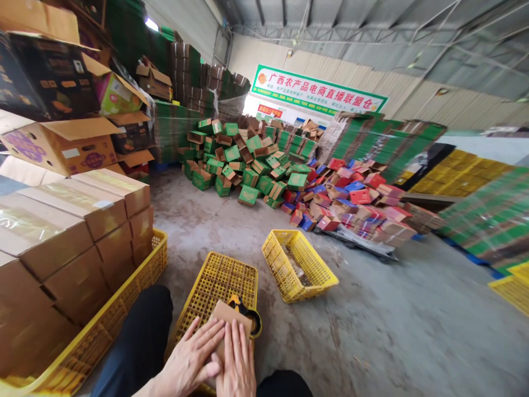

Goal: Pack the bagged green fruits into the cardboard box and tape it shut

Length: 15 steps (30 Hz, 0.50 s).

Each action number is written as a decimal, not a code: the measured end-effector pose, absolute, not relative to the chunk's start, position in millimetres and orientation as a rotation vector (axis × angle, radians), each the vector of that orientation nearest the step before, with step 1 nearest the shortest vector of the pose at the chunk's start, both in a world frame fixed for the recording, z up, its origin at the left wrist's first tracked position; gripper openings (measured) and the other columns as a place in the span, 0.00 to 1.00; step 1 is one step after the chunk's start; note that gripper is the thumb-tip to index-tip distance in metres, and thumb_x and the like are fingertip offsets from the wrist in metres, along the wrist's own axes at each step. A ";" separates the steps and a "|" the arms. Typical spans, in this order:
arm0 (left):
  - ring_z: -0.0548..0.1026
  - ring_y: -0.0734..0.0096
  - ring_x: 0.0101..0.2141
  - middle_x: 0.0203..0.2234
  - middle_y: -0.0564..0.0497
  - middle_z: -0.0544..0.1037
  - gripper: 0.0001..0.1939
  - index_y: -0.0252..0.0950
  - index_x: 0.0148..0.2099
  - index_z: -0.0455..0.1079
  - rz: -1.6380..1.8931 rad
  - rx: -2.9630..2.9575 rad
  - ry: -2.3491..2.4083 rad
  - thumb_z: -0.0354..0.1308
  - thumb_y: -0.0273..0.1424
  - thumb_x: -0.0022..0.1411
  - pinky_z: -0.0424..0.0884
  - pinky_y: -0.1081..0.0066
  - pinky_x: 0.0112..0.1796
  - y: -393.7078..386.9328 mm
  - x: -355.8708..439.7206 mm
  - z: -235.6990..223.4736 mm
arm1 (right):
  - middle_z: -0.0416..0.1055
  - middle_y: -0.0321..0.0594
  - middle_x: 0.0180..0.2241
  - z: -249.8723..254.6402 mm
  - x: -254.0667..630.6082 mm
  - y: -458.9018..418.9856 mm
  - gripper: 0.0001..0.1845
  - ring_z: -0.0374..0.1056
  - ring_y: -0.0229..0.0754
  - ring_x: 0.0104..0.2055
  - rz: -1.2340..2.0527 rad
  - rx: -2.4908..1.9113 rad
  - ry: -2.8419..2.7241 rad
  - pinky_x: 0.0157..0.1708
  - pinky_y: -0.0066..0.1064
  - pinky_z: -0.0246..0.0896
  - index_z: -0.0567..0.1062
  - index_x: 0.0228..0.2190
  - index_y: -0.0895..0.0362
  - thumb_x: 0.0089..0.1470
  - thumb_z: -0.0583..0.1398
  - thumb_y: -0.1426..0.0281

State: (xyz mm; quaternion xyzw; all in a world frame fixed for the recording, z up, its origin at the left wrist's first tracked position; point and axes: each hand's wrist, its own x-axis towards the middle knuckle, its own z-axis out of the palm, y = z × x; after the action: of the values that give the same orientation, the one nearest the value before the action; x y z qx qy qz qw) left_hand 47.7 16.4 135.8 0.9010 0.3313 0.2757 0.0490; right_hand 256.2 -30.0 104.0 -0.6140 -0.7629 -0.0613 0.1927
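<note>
A small brown cardboard box (226,312) rests on an overturned yellow plastic crate (221,273) in front of my knees. My left hand (190,353) lies flat over the box's left side, fingers stretched out and thumb pointing right. Beside it, my right hand (237,358) also presses flat on the box top, fingers extended forward. Both palms cover most of the box. A yellow and black tape dispenser (243,313) sits just beyond the box, at its far right side.
On my left, closed brown cartons (61,220) fill a large yellow crate (159,253). Another yellow crate (300,264) stands on the floor ahead, with something indistinct inside. Heaps of green boxes (248,176) and red boxes (355,198) lie further off. Wrapped stacks (380,143) rise behind.
</note>
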 end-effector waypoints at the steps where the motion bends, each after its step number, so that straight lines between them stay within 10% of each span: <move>1: 0.64 0.62 0.68 0.70 0.49 0.62 0.38 0.46 0.78 0.42 0.820 2.736 1.019 0.46 0.53 0.75 0.58 0.60 0.68 16.3 46.4 135.6 | 0.59 0.43 0.69 107.0 253.6 -30.0 0.39 0.63 0.60 0.68 -0.160 -1.728 -2.131 0.62 0.52 0.66 0.52 0.72 0.47 0.67 0.52 0.48; 15: 0.58 0.53 0.71 0.72 0.40 0.56 0.49 0.35 0.79 0.37 0.765 2.752 0.791 0.42 0.61 0.70 0.59 0.55 0.68 -7.7 30.8 133.0 | 0.65 0.44 0.66 86.0 233.8 -81.7 0.37 0.66 0.63 0.65 -0.216 -1.744 -2.142 0.63 0.58 0.62 0.55 0.71 0.47 0.67 0.50 0.48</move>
State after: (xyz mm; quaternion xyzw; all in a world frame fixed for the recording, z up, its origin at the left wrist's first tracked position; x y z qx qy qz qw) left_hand 30.8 -7.7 133.0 0.9248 0.2659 0.2571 0.0890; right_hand 233.8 -81.7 86.0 -0.6187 -0.7599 -0.0765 0.1842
